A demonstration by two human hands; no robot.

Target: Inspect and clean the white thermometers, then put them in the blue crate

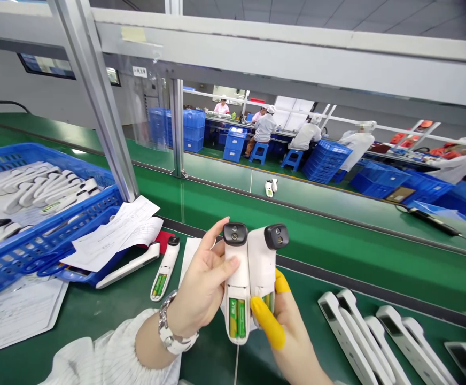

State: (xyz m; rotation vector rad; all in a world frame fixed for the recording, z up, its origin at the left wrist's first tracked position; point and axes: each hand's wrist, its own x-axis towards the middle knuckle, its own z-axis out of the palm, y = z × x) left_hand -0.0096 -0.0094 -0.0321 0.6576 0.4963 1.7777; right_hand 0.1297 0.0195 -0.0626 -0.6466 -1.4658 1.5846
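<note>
Grip of your left hand [204,289] closes around a first white device [239,275], thumb pressed on its front; it stands nearly upright, black head up. Your right hand [291,331], yellow covers on thumb and a finger, grasps a second white device [260,262] right against it. Both are held above the green tabletop [116,307]. Two green batteries [237,318] sit in the first one's bay, with no cover on; the second also shows battery green, but your thumb hides how fully it is loaded.

Just left, a loose device [164,270] lies with batteries in and its bay uncovered. Beyond it, a blue basket [108,195] holds many more, at least one with its batteries exposed. To your right, a group of devices [349,337] lies slanted; you cannot tell whether they are loaded. Ahead, a small pair [271,188] rests past the dark rail, green showing on one.
</note>
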